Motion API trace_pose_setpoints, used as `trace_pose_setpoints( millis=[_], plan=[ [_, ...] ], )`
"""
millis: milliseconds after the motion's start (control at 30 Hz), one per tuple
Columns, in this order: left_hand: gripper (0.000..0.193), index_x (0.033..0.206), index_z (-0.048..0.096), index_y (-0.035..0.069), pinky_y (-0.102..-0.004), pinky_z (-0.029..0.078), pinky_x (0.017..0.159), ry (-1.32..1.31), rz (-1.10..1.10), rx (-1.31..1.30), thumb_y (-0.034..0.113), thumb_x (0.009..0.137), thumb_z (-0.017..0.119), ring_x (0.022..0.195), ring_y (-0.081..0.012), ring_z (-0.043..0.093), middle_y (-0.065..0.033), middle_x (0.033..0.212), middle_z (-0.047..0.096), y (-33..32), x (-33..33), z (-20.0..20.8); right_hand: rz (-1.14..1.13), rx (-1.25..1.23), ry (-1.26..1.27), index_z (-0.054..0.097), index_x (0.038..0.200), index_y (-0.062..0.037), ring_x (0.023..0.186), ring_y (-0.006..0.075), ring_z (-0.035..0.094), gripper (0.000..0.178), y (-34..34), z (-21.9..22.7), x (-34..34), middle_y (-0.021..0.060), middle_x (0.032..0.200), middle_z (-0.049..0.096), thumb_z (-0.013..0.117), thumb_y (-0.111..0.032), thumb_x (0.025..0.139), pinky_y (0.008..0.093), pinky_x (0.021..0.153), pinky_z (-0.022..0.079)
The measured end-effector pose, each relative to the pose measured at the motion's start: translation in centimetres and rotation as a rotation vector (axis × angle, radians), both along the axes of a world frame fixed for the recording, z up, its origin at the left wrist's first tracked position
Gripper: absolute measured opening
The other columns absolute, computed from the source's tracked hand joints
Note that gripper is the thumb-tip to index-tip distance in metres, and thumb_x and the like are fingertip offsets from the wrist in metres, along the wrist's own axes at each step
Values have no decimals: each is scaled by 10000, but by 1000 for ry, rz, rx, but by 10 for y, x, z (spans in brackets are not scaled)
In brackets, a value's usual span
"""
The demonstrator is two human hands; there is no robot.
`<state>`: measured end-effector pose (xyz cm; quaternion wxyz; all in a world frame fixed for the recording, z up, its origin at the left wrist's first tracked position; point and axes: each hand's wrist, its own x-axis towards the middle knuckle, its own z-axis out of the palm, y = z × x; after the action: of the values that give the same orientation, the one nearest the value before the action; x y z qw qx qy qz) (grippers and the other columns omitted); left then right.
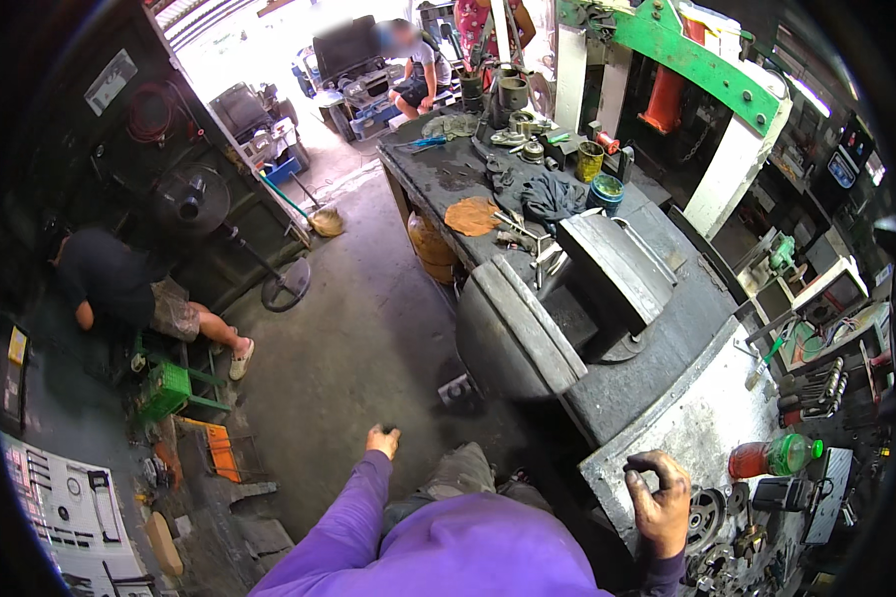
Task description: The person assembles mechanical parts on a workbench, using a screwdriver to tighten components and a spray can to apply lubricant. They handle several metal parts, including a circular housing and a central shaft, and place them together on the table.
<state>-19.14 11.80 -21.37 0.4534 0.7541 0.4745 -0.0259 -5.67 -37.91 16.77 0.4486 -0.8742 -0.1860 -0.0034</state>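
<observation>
Right hand (659, 502) is seen raised against the pale-topped table (707, 403), nearer and to the right of the large grey vise (503, 328); its fingers are curled toward the thumb, a gap is left between them, and nothing is seen gripped. Just beside this hand, likewise nearer and right of the vise, a spoked metal wheel (706, 517) is found among metal parts. Left hand (383, 442) is held left of the vise, above the concrete floor (319, 358); its fingers are folded in, and whether anything is enclosed cannot be told. Right of the vise, a red-and-green bottle (775, 458) is noted. Beyond it, a dark cloth (553, 199) and a yellow can (589, 161) are set on the black bench (448, 179). Well left of the vise, a seated person (110, 274) and a standing fan (191, 199) are observed.
</observation>
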Motion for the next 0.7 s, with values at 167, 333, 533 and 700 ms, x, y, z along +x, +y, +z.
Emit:
trace_pose_setpoints(
  millis=[167,333,533,700],
  plan=[
    [620,1332,564,-111,-430,506,1029,-200,33,494,208,839,761,1176,-397,663,-300,1260,679,90,139,55,45,-16,112,699,942,13,819,329,719,123,37,-21,14,172,878,724,721,-66,850,396,748,549],
    [627,1335,558,-84,-441,494,1054,-382,-173,359,255,844,750,1222,-424,628,-303,1276,661,229,362,116,33,-309,688,702,1314,-110,1159,355,694,505,47,-90,9,289,1188,713,692,-467,957,503,1013,486],
    [380,1148,726,47,-446,550,972,-437,-477,516,265,838,708,1108,-372,702,-218,1155,739,342,601,157,-39,-794,556,737,1133,-21,1027,412,707,399,101,-273,-69,226,1091,748,666,-374,961,490,914,547],
    [372,1189,745,120,-449,524,1031,-260,-562,636,315,872,742,1193,-363,667,-191,1247,717,395,718,175,-496,-643,1141,764,1077,-14,863,412,723,345,191,-278,-177,285,974,744,696,-317,927,499,766,567]
  ],
)
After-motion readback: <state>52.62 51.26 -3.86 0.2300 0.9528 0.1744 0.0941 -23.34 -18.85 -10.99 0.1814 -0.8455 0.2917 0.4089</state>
